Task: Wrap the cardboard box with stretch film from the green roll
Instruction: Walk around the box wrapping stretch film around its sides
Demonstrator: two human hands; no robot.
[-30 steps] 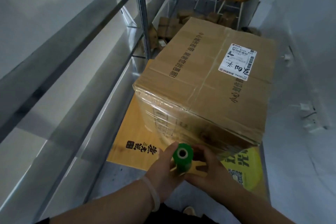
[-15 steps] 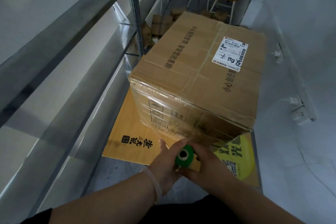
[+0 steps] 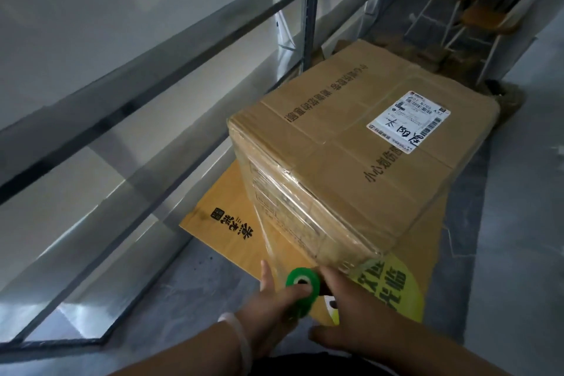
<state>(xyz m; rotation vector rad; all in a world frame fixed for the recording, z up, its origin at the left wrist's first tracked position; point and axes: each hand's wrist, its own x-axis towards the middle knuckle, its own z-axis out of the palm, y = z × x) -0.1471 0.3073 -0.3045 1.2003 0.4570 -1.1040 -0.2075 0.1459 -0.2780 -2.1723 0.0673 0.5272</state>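
Head view: at 6 o'clock the left-hand grip (image 3: pixel 271 304) and right-hand grip (image 3: pixel 354 314) are clamped on the green roll (image 3: pixel 302 283). Film (image 3: pixel 268 244) is drawn taut to the cardboard box (image 3: pixel 351 162) at 1 o'clock; its near sides are wrapped, its top bare, so further turns are judged left.

- Large brown cardboard box (image 3: pixel 351 162): closed, top seam taped, with a white shipping label on its top toward 2 o'clock. It stands flat with one corner pointing to 6 o'clock.
- Clear stretch film (image 3: pixel 305 207): glossy and wrinkled over the box's near side face. A taut sheet of it runs from the box's left edge toward 5 o'clock, down to the roll.
- Small green roll (image 3: pixel 302 282): at 6 o'clock, just off the box's near corner, its hollow core end facing up. It is gripped between the left hand (image 3: pixel 271 302) and the right hand (image 3: pixel 354 305).
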